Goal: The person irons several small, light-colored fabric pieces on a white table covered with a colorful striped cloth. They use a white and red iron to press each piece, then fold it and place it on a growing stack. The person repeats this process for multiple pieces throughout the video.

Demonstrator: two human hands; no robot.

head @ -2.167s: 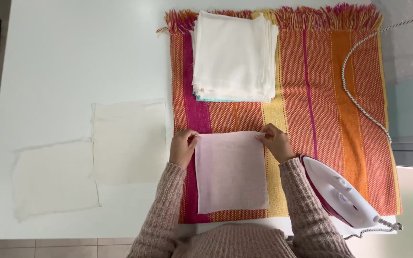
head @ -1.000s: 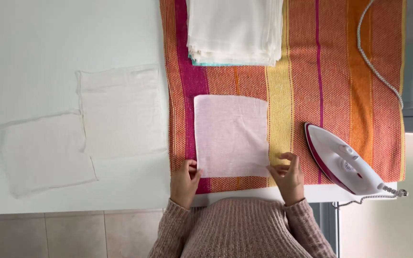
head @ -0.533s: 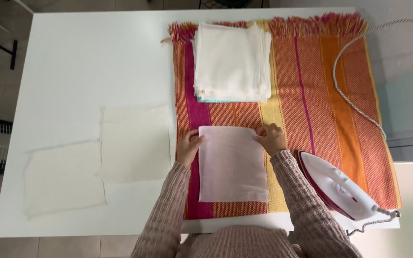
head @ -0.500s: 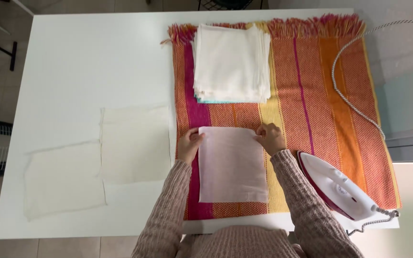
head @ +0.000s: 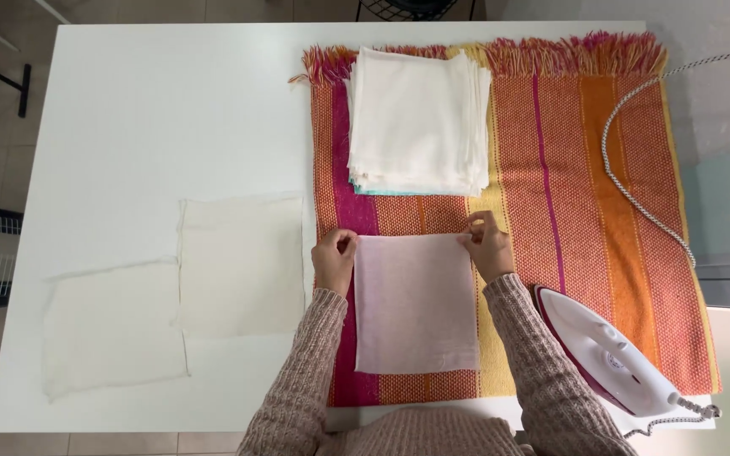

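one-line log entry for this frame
left hand: pinching cloth square top-left corner | right hand: pinching top-right corner | cloth: flat on striped rug | iron: idle, right

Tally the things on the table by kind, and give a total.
Single white cloths: 3 (one held, two lying flat)
Stack of white cloths: 1
Striped blanket: 1
Iron: 1
Total: 6

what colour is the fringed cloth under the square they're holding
Striped orange, magenta and yellow, with a matching fringe: the woven cloth, clear in the head view.
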